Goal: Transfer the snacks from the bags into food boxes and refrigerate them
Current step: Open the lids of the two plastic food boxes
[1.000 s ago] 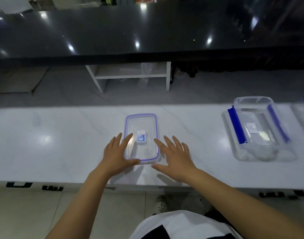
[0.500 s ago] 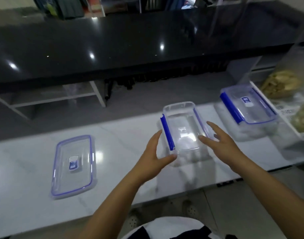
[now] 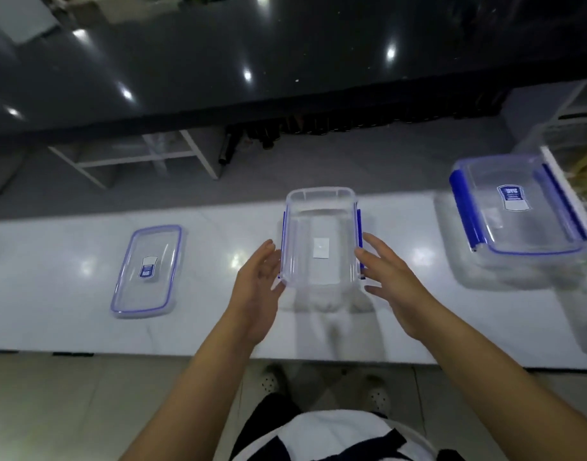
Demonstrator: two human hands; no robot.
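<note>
Food box (image 3: 320,242), open and lidless, sits mid-desk (image 3: 69,327) between my hands.
Its long axis runs away from me; left hand (image 3: 257,294) and right hand (image 3: 397,287) flank it equally, fingers straight and relaxed, holding nothing.

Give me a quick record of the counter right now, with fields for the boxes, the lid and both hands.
open box: empty, lid off, centre of white counter
loose lid: flat on the counter, left of open box
closed box: lid on, far right
left hand: open, at box's left side
right hand: open, at box's right side
</note>
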